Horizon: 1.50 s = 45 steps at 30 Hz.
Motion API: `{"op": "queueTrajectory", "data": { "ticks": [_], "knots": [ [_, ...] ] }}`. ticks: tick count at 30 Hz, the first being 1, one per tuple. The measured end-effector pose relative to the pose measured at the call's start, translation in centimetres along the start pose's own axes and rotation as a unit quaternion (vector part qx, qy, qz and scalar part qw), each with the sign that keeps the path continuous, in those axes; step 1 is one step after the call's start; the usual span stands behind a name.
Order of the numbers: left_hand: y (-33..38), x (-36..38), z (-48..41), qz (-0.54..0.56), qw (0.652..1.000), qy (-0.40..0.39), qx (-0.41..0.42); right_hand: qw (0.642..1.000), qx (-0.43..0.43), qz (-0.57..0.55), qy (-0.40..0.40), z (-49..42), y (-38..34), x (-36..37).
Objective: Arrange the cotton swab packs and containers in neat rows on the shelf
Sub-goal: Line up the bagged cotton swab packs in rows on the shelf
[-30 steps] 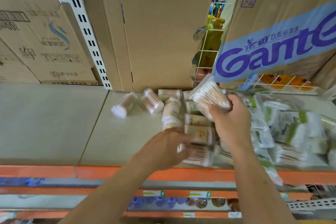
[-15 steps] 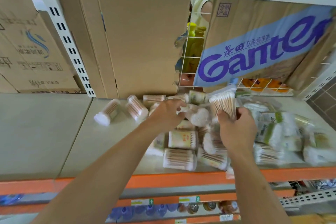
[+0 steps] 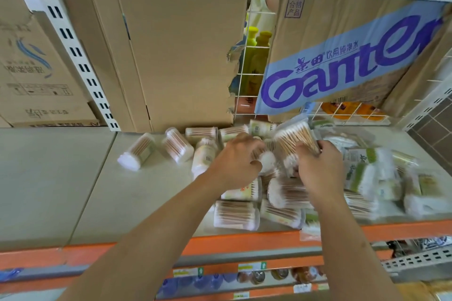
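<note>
Now my left hand [image 3: 234, 161] has gone from the shelf [image 3: 146, 190] front to curl round a swab container [image 3: 267, 160] at centre frame, my right hand [image 3: 318, 166] still holding the swab pack [image 3: 296, 137]; rows unstarted.

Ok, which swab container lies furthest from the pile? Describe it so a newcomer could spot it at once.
Find the white slotted upright between the cardboard boxes; just right of its foot, on the pale shelf, several clear cylinders lie on their sides. The leftmost container is the one: its white end points front-left, and only bare shelf lies to its left.
</note>
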<state>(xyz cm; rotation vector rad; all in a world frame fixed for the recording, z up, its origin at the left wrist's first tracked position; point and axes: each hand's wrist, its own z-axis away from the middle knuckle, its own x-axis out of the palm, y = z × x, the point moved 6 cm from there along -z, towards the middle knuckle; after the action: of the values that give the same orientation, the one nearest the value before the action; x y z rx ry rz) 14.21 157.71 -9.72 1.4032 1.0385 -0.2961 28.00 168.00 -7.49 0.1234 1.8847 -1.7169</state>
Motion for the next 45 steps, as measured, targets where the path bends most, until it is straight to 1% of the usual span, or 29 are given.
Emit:
{"op": "queueTrajectory", "data": {
  "ticks": [2,3,5,6,7,8,9,12,14,16,18,20,22,24,27,29,31,33,37,41,45],
  "knots": [
    [0.7,0.3,-0.9,-0.029,0.999,0.002,0.023,0.999,0.007,-0.038,0.028,0.1,0.0,-0.3],
    [1.2,0.5,-1.6,-0.051,0.998,-0.019,0.025,0.998,0.008,-0.046,0.045,0.2,0.0,-0.5],
    [2.4,1.1,-2.7,-0.107,0.988,-0.112,0.0,0.996,0.007,-0.057,0.07,0.4,0.1,-0.9],
    [2.9,1.6,-3.0,-0.129,0.977,-0.169,-0.022,0.995,0.007,-0.064,0.076,0.5,0.3,-1.0],
    [3.1,2.1,-3.4,-0.141,0.968,-0.206,-0.039,0.994,0.008,-0.071,0.078,0.5,0.4,-1.1],
    [3.3,2.4,-3.6,-0.149,0.962,-0.222,-0.05,0.994,0.011,-0.076,0.079,0.6,0.6,-1.1],
    [3.5,2.6,-3.9,-0.152,0.963,-0.217,-0.053,0.994,0.013,-0.077,0.078,0.6,0.8,-1.2],
    [3.3,2.2,-4.1,-0.169,0.968,-0.18,-0.039,0.994,0.01,-0.075,0.081,0.6,1.0,-1.6],
    [2.7,1.3,-3.8,-0.151,0.976,-0.154,-0.033,0.993,0.003,-0.083,0.084,0.7,1.1,-1.8],
    [2.2,-0.1,-3.5,-0.088,0.988,-0.117,-0.044,0.992,-0.005,-0.094,0.08,0.8,0.9,-1.9],
    [1.7,-2.1,-3.0,0.003,0.996,-0.058,-0.073,0.992,-0.013,-0.103,0.071,1.0,0.4,-1.7],
    [1.5,-4.2,-2.1,0.058,0.994,-0.001,-0.094,0.991,-0.022,-0.122,0.058,1.2,-0.3,-1.1],
    [0.8,-6.4,-0.9,0.113,0.985,0.064,-0.117,0.987,-0.021,-0.153,0.036,1.4,-1.0,-0.2],
    [-1.0,-8.0,0.7,0.201,0.957,0.138,-0.158,0.981,-0.015,-0.193,-0.002,1.9,-1.7,1.1],
    [-3.8,-9.6,4.0,0.3,0.9,0.223,-0.225,0.963,0.005,-0.261,-0.068,3.0,-2.7,3.6],
    [-5.2,-10.2,6.5,0.352,0.865,0.258,-0.248,0.952,0.016,-0.282,-0.121,4.2,-3.2,5.6],
    [-6.4,-10.7,9.1,0.394,0.832,0.276,-0.276,0.946,0.017,-0.276,-0.168,5.6,-3.7,7.8],
    [-7.5,-11.3,12.0,0.426,0.803,0.291,-0.298,0.944,0.009,-0.265,-0.199,7.1,-4.2,9.7],
    [-9.7,-13.0,17.3,0.454,0.768,0.332,-0.305,0.928,-0.001,-0.26,-0.268,10.8,-5.9,13.8],
    [-11.9,-15.3,22.6,0.49,0.73,0.377,-0.291,0.921,-0.042,-0.214,-0.324,15.0,-8.2,17.9],
    [-14.4,-18.2,28.3,0.508,0.704,0.41,-0.281,0.914,-0.053,-0.19,-0.355,19.9,-9.9,22.0]
  ]
}}
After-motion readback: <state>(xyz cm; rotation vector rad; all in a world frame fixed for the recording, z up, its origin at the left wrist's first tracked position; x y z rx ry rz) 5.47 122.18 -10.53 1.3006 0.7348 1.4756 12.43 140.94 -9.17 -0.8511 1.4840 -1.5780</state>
